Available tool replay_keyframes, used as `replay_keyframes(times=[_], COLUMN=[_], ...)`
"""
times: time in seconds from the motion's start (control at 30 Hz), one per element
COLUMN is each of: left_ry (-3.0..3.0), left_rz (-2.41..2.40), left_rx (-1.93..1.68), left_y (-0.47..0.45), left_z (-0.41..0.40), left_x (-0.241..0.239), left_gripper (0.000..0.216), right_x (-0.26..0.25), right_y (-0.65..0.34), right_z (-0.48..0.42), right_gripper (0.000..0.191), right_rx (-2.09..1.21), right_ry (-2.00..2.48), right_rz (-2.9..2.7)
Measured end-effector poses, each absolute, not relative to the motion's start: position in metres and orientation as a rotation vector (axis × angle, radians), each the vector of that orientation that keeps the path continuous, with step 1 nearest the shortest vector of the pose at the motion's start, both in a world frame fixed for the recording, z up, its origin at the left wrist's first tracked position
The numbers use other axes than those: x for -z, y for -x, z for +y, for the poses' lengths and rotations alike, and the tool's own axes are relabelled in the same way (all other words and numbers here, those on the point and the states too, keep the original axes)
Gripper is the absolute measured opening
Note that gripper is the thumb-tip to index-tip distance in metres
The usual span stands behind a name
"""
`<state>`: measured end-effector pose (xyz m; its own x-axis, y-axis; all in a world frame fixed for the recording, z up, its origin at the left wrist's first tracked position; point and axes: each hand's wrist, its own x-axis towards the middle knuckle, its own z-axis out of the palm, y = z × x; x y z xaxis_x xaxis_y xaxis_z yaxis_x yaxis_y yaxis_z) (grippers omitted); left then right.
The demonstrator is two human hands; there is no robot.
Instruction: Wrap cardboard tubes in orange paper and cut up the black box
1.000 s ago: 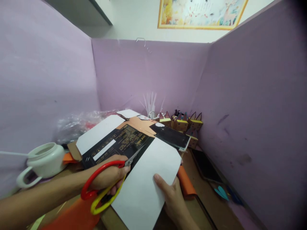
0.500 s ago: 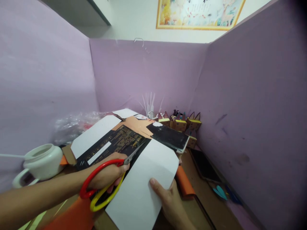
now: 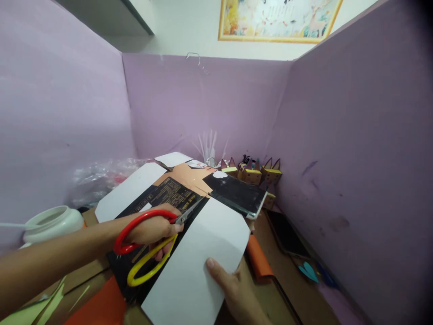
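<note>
My left hand [image 3: 155,230] is closed around a pair of scissors [image 3: 145,265] with one red and one yellow handle loop. Their metal blades point up and away, lying along the seam between the black printed panel and the white flap of an unfolded cardboard box [image 3: 169,192]. How far the blades are apart is hard to see. With the thumb on top of the near white flap [image 3: 199,253], my right hand [image 3: 233,286] grips that flap's right edge; its other fingers are hidden underneath. The box is held tilted above the table.
A white pot [image 3: 54,223] stands at left, near clear plastic bags [image 3: 98,180]. Small cardboard figures with ears [image 3: 252,174] line the back right. Orange paper [image 3: 260,259], a dark tablet-like slab [image 3: 287,232] and blue paper pieces [image 3: 308,271] lie at right. Purple partitions [image 3: 209,99] enclose the table.
The box has shifted slightly left, and its far left part sits a little higher. The scissors stay at the same seam, their handle loops slightly closer together. Both hands keep their hold.
</note>
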<state>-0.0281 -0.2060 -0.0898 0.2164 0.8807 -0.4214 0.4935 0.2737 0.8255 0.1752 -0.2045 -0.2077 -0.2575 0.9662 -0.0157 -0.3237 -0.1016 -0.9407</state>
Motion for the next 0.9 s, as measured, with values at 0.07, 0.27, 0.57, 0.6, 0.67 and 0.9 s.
replay_keyframes(times=[0.07,0.27,0.57,0.6,0.67,0.9], left_ry=[-1.401,-1.392,-1.198,-1.212,-1.259,-1.355], left_rz=[1.431,1.489,1.393,1.414,1.429,1.451], left_rx=[-0.476,-0.566,-0.472,-0.484,-0.510,-0.628], left_y=[0.027,0.023,0.023,0.023,0.022,0.018], left_z=[-0.210,-0.219,-0.200,-0.201,-0.203,-0.207], left_x=[0.096,0.100,0.076,0.078,0.083,0.090], left_gripper=[0.030,0.034,0.033,0.033,0.032,0.039], right_x=[0.207,0.207,0.210,0.211,0.214,0.215], right_y=[-0.175,-0.174,-0.174,-0.174,-0.175,-0.173], right_z=[-0.205,-0.206,-0.207,-0.207,-0.206,-0.206], right_gripper=[0.061,0.060,0.061,0.062,0.063,0.070], right_rx=[-1.575,-1.588,-1.615,-1.625,-1.635,-1.640], right_ry=[0.853,0.845,0.808,0.809,0.810,0.804], right_rz=[-1.099,-1.072,-1.073,-1.072,-1.083,-1.035])
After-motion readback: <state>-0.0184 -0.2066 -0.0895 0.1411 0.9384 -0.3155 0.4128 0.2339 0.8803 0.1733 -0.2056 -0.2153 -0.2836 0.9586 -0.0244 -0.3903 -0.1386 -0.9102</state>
